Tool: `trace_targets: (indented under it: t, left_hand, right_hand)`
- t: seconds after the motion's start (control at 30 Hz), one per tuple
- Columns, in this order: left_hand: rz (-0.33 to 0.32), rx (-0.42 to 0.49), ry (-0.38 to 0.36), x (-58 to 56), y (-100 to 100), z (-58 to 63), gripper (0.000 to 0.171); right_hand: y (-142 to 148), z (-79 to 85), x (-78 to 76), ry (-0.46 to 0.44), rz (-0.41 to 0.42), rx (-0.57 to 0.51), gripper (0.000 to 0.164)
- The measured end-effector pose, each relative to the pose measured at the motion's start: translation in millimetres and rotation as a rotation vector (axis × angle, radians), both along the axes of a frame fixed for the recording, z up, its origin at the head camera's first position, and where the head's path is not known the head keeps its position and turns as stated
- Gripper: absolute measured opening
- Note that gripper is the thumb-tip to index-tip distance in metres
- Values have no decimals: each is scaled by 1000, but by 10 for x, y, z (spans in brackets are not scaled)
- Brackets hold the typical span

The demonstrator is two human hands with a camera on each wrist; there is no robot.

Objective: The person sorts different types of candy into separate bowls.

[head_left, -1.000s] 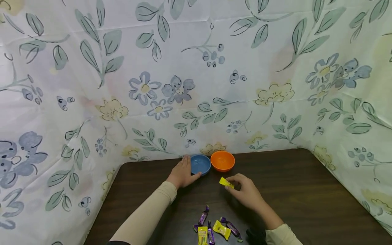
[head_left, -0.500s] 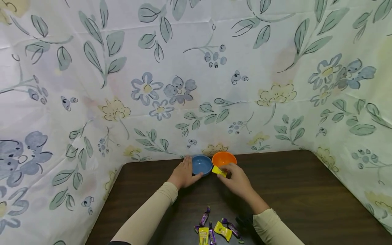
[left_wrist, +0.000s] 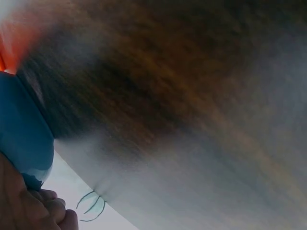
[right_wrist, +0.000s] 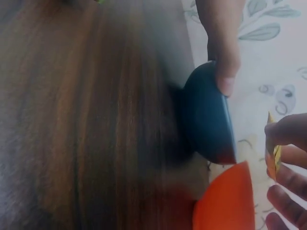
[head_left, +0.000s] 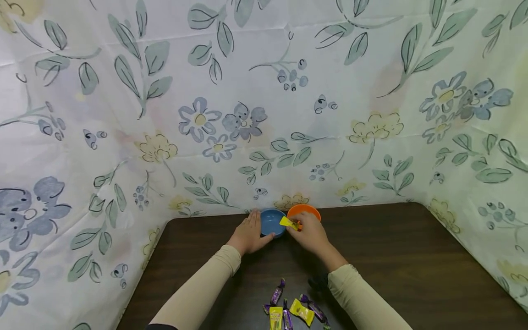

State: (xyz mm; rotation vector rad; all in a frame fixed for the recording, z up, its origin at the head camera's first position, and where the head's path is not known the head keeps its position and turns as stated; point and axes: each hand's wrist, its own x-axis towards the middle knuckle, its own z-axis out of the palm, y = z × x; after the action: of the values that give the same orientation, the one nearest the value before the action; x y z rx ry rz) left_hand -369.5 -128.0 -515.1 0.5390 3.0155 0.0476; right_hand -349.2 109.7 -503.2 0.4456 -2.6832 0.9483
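My left hand (head_left: 247, 234) rests at the left side of a small blue bowl (head_left: 272, 222), fingers straight and thumb by the near rim. The right wrist view shows that thumb against the blue bowl (right_wrist: 206, 115). My right hand (head_left: 309, 233) pinches a yellow-wrapped candy (head_left: 288, 223) between thumb and fingers, above where the two bowls meet. An orange bowl (head_left: 305, 211) stands right beside the blue one, partly hidden by my right hand. In the right wrist view the candy (right_wrist: 274, 153) is beyond the rim of the orange bowl (right_wrist: 228, 201).
Several wrapped candies lie near the front of the dark wooden table (head_left: 392, 256): purple ones such as this candy (head_left: 277, 293), and yellow ones such as this candy (head_left: 302, 312). A floral cloth (head_left: 231, 91) hangs behind the table and along both sides.
My right hand has carried the yellow candy left and away from me, from the table in front of the bowls to above them. The left hand keeps its place at the blue bowl.
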Motion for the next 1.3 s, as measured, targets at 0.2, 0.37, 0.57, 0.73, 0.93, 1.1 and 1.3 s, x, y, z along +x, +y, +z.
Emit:
trace_targets:
  t: [0.2,0.37,0.57,0.73,0.93,1.1,1.3]
  left_hand:
    - [0,17,-6,-34,-6,-13,107]
    - [-2,5,1,-33,-5,-21,105]
    - [-1,7,-2,-17,-2,4,103]
    - [0,2,-14,-29,-1,1,103]
    - [-9,-20,-27,-60,6,1,103]
    - [-14,-22,-16,-42,7,22,102]
    - [-6,-22,-21,-31,10,33,103]
  right_hand:
    - [-80,27,-103,6,-6,31,30]
    - [-130,23,-173,23,-4,54,28]
    - [-183,29,-224,41,19,48,24]
    - [-216,36,-239,33,25,46,26]
    - [-217,61,-193,1,33,40,29]
    - [-188,79,-131,4,53,37,29]
    - [-131,95,-29,25,82,49,26]
